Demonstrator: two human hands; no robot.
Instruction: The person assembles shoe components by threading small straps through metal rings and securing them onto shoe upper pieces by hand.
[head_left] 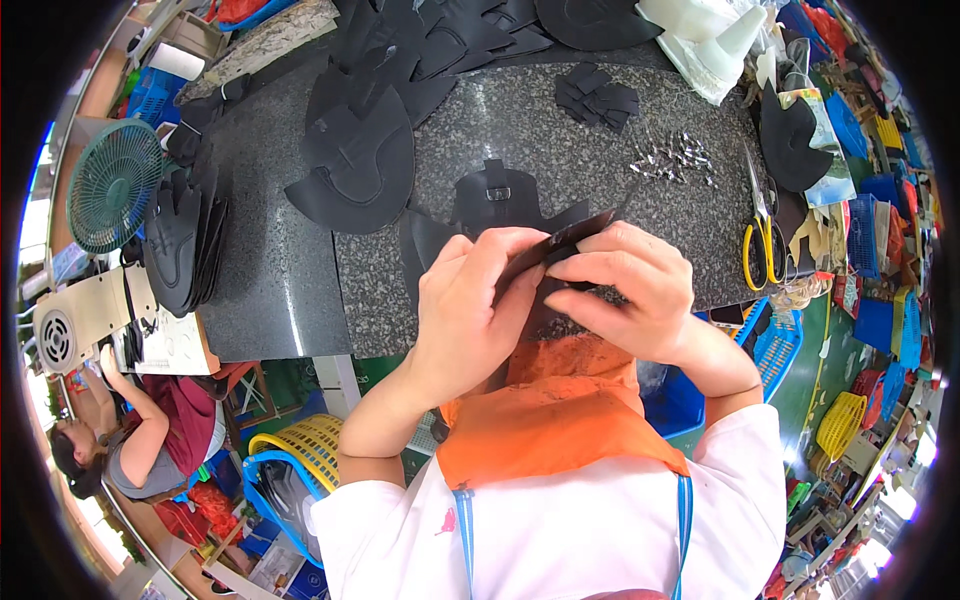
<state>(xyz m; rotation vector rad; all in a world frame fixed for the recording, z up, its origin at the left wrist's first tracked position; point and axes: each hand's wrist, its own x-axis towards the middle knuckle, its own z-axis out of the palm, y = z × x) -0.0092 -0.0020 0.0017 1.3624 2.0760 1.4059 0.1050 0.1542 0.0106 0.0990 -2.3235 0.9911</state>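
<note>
Close to my body, at the table's near edge, both hands grip a black leather-like cut piece (562,238) held up on edge. My left hand (465,295) pinches it between thumb and fingers. My right hand (635,280) is closed on its other end, fingers bent and thumb beneath. Just beyond lies a black piece with a strap and a metal buckle (497,192). Farther off are a pile of small black strips (597,97) and a scatter of silvery buckles (672,160). Yellow-handled scissors (764,250) lie to the right.
Larger black cut pieces (360,165) overlap at the far left of the speckled stone table (500,110). More black pieces (185,245) stack by a sewing machine (85,315), where another person (150,430) sits. A green fan (115,185) and plastic baskets (305,450) stand around.
</note>
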